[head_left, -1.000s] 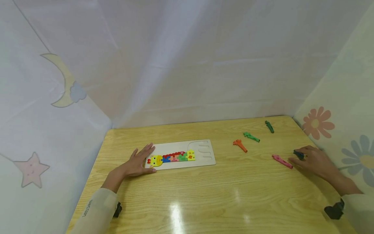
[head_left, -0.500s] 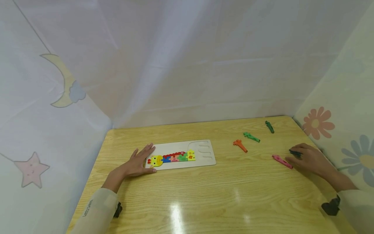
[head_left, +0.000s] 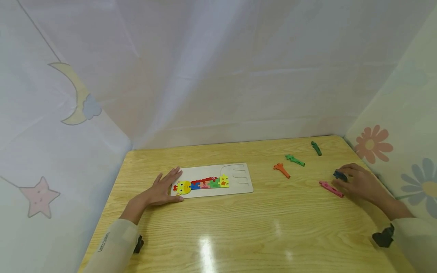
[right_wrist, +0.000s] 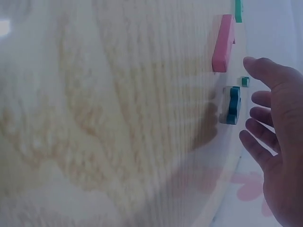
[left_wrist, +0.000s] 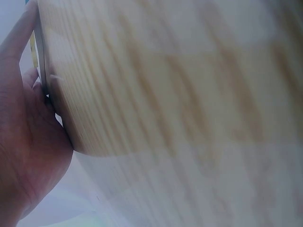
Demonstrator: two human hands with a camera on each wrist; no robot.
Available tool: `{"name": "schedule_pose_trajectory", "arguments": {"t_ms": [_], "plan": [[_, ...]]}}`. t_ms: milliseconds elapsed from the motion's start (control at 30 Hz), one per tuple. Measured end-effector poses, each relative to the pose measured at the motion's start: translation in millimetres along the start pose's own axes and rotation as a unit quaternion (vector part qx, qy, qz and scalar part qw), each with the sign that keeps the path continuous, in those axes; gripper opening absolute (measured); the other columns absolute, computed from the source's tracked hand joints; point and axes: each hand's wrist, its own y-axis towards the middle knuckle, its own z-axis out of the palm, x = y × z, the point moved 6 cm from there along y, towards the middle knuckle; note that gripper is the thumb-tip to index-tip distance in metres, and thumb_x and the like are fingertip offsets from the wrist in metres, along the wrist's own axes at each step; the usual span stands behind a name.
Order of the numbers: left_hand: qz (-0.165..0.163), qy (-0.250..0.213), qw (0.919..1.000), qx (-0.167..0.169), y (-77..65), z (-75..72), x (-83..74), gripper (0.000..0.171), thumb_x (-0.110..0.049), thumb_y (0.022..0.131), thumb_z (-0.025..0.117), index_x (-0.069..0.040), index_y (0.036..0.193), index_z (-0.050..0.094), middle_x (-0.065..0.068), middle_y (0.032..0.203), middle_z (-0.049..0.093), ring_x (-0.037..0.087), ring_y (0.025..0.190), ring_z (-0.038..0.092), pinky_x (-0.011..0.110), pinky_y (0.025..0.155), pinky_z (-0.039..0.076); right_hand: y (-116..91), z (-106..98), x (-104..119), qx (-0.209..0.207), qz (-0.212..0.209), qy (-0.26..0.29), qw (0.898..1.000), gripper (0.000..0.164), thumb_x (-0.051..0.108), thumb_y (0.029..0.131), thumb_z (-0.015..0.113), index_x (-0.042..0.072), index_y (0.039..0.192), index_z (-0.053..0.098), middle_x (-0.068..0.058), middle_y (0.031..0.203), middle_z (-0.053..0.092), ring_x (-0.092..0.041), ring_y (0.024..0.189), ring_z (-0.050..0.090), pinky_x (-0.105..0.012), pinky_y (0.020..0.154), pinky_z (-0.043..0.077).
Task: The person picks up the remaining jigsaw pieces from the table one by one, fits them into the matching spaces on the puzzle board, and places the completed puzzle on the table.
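A pale wooden puzzle board (head_left: 208, 193) lies on the table with giraffe pieces (head_left: 205, 184) fitted in its left and middle; leg-shaped outlines show at its right end. My left hand (head_left: 158, 191) rests at the board's left end, fingers spread at the far edge, thumb along the near edge. On the right, my right hand (head_left: 358, 185) hovers around a dark blue puzzle piece (right_wrist: 233, 105). The right wrist view shows that piece on the table, apart from the spread fingers and thumb. A pink puzzle piece (head_left: 331, 189) lies just left of this hand.
Toward the back right lie an orange puzzle piece (head_left: 282, 170), a light green piece (head_left: 295, 160) and a dark green piece (head_left: 316, 148). White fabric walls (head_left: 218, 94) stand along the table's back and sides.
My right hand has shifted slightly left, and the dark blue piece now lies a little further left and back. The left hand and the board stay in place.
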Motion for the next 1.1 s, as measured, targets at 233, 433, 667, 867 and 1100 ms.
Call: {"name": "schedule_pose_trajectory", "arguments": {"t_ms": [233,433,667,867,1100], "plan": [[0.002,-0.008,1.0,-0.003,-1.1,0.0,-1.6,0.109,-0.054,0.092,0.077,-0.008,0.17,0.018,0.014,0.179,0.007,0.039,0.164,0.006,0.068,0.126,-0.008,1.1,-1.2,-6.9,0.009,0.042,-0.005,0.999,0.058,0.025,0.075,0.096,-0.012,0.114,0.074,-0.035,0.111,0.067,-0.04,0.076,0.072,-0.049,0.058,0.06],[-0.002,-0.007,1.0,-0.001,-1.8,0.8,-1.3,0.11,-0.056,0.092,0.077,-0.008,0.17,0.017,0.014,0.179,0.007,0.039,0.164,0.007,0.068,0.126,-0.008,-2.0,4.0,-10.4,0.036,0.072,0.003,0.997,0.056,0.027,0.083,0.091,-0.013,0.117,0.073,-0.031,0.107,0.069,-0.035,0.075,0.071,-0.049,0.059,0.059],[0.001,-0.009,1.0,-0.003,-1.5,0.3,-2.7,0.109,-0.055,0.092,0.077,-0.008,0.17,0.018,0.014,0.179,0.007,0.039,0.164,0.007,0.068,0.126,-0.009,-5.8,8.1,-13.2,0.041,0.083,0.02,0.996,0.053,0.028,0.087,0.088,-0.013,0.117,0.073,-0.031,0.109,0.07,-0.035,0.077,0.072,-0.053,0.062,0.059],[0.001,-0.006,1.0,-0.002,-1.6,-0.3,-3.3,0.109,-0.055,0.092,0.077,-0.008,0.17,0.018,0.014,0.179,0.007,0.039,0.164,0.007,0.068,0.126,-0.008,-4.7,12.1,-15.9,0.049,0.098,0.036,0.993,0.054,0.027,0.089,0.086,-0.014,0.12,0.071,-0.031,0.11,0.068,-0.039,0.081,0.072,-0.052,0.064,0.06],[0.002,-0.009,1.0,-0.002,-1.9,-1.0,-3.0,0.109,-0.055,0.092,0.077,-0.008,0.17,0.018,0.013,0.179,0.007,0.039,0.164,0.006,0.068,0.126,-0.008,-1.1,12.7,-13.0,0.043,0.086,0.036,0.995,0.047,0.023,0.087,0.089,-0.011,0.117,0.074,-0.026,0.106,0.071,-0.036,0.081,0.072,-0.041,0.061,0.059]]}}
